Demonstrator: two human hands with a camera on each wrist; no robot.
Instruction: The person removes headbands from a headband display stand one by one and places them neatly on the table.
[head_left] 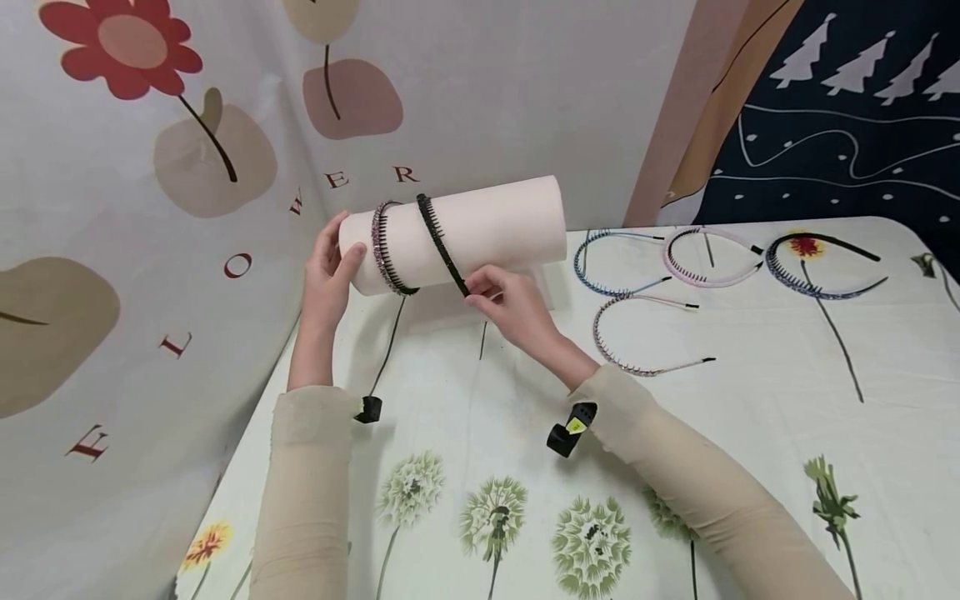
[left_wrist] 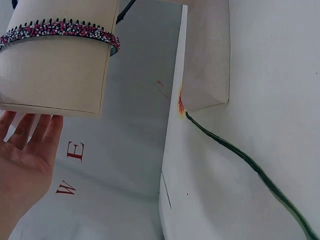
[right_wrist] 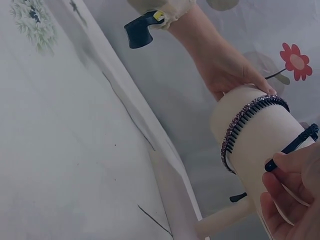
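A pale pink cylindrical headband stand lies sideways above the table. My left hand grips its left end, thumb over the near side. In the left wrist view, the fingers of that hand touch the end rim. Around the left part of the cylinder sits a toothed headband with pink and white stones, also seen in the right wrist view. To its right, a black toothed headband hangs slantwise over the cylinder. My right hand pinches the lower tip of this black headband between thumb and fingers.
Right of the stand, several headbands lie on the flowered tablecloth: a blue one, a pink one, a dark one and a pale one. A printed curtain hangs behind the table.
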